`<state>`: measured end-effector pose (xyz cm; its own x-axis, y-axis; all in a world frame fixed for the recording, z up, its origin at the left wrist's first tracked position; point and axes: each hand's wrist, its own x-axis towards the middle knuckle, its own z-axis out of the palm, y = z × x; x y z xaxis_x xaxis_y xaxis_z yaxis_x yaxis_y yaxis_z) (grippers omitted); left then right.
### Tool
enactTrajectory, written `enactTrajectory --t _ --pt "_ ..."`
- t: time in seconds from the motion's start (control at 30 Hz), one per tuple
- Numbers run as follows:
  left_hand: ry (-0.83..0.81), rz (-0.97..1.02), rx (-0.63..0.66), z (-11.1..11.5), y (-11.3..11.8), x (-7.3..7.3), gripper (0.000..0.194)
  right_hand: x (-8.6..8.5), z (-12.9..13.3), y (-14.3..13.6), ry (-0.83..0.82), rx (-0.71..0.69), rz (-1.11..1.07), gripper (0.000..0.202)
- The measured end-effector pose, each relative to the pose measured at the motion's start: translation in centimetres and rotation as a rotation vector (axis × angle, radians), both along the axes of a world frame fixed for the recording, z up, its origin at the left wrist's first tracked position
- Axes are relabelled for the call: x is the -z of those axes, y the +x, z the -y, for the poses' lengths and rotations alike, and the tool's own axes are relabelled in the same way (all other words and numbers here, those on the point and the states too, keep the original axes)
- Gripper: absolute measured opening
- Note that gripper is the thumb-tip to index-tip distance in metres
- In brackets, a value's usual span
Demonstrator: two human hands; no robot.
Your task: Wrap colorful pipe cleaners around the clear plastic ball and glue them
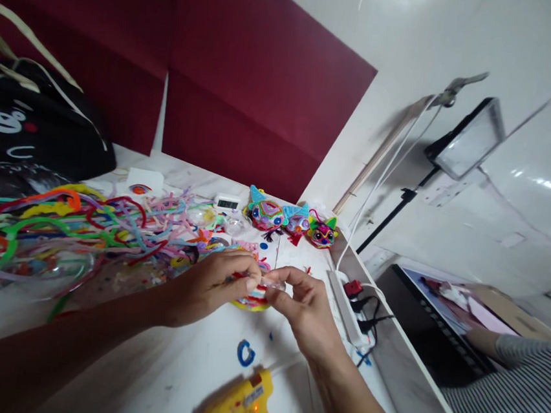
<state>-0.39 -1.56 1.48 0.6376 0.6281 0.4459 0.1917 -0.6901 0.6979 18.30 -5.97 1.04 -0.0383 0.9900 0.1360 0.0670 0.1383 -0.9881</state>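
Note:
My left hand [212, 288] and my right hand [305, 307] meet over a small round craft piece [252, 305] covered in stripes of coloured pipe cleaner, with yellow along its lower edge. Both hands are closed, thumbs and forefingers pinching at its top, where something clear and shiny shows by the right fingers. My fingers hide much of the piece. On the table close below lies a curled blue pipe cleaner [246, 353]. Nearer to me rests a yellow glue gun [241, 408] with a small orange light.
Many loose pipe cleaners [123, 218] heap up at left beside a black bag [35, 122]. Several finished animal-faced ornaments [266, 212] stand at the back near a small digital clock [227, 202]. A power strip [349, 308] runs along the right edge; beyond it is a person's striped sleeve [524, 360].

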Motion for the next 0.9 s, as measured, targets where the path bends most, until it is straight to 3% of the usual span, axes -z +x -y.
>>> enactTrajectory --t 0.1,0.3,0.47,0.9 --pt "-0.043 0.018 0.017 -0.1 0.0 0.2 0.032 0.2 -0.1 0.0 -0.006 0.005 -0.021 0.016" --pt "-0.111 0.024 -0.059 -0.3 0.3 0.8 0.016 0.1 -0.2 0.0 -0.04 -0.022 -0.044 0.017" --pt "-0.168 0.056 -0.056 -0.5 0.3 1.1 0.014 -0.2 -0.2 0.1 -0.057 -0.053 -0.053 0.019" --pt "-0.129 0.061 -0.062 -0.2 0.6 1.0 0.015 0.2 -0.2 -0.1 -0.042 -0.018 -0.047 0.015"
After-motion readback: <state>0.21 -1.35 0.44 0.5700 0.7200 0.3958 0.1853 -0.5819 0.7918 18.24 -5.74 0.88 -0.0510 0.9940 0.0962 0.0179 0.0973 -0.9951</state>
